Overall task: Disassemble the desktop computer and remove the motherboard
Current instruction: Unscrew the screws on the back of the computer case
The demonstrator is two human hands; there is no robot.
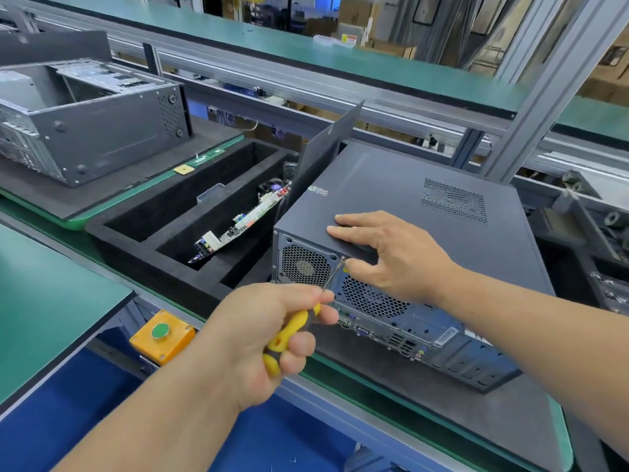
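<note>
A dark grey desktop computer (391, 199) lies on its side on a black mat, its rear panel with fan grilles and ports facing me. My right hand (388, 253) rests flat on the case's top panel at the near edge, thumb over the rear rim. My left hand (269, 332) grips a yellow-and-black screwdriver (289, 332). Its thin shaft points up and right, the tip at a screw (342, 258) on the rear upper edge beside the fan grille.
A black foam tray (163, 233) left of the case holds a motherboard (238, 226) leaning in one slot. A loose grey panel (326, 151) stands behind it. An opened case (85, 131) sits far left. A yellow box with a green button (161, 335) hangs below the bench edge.
</note>
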